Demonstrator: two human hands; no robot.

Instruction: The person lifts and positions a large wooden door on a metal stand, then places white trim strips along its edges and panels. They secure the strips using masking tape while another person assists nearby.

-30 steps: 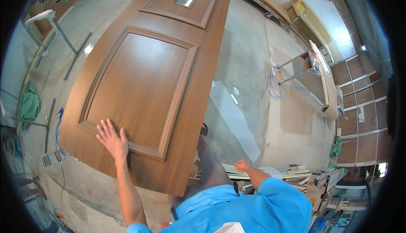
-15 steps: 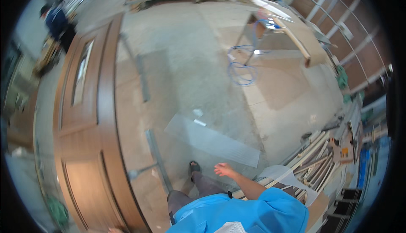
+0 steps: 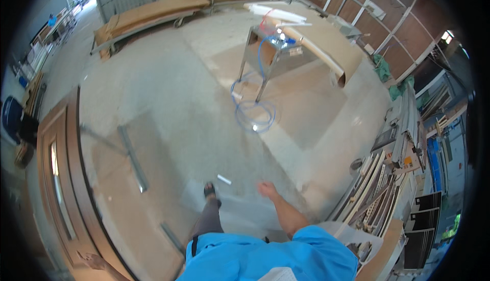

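A brown panelled door point(image 3: 84, 189) with a narrow glass strip point(image 3: 60, 189) lies along my left side. My left hand point(image 3: 93, 261) is at its near part, fingers stretched out and holding nothing; whether it touches the surface I cannot tell. In front of my body, my right hand point(image 3: 266, 189) hangs in the air over the floor, a little blurred, its fingers loosely apart with nothing in them. Below it a thin translucent sheet point(image 3: 247, 209) lies on the floor by my foot, with a small white piece point(image 3: 224, 179) close by.
A metal stand point(image 3: 270, 51) with a coiled blue hose point(image 3: 255, 117) stands ahead, beside a long brown-covered table point(image 3: 326, 41). Wood strips point(image 3: 365, 184) are piled at the right. Grey metal bars point(image 3: 132, 158) stand near the door. Another person point(image 3: 18, 120) is at the far left.
I have stepped forward and my view has turned right; the door has shifted left and the stand looks nearer. My left hand has come further into view over the door.
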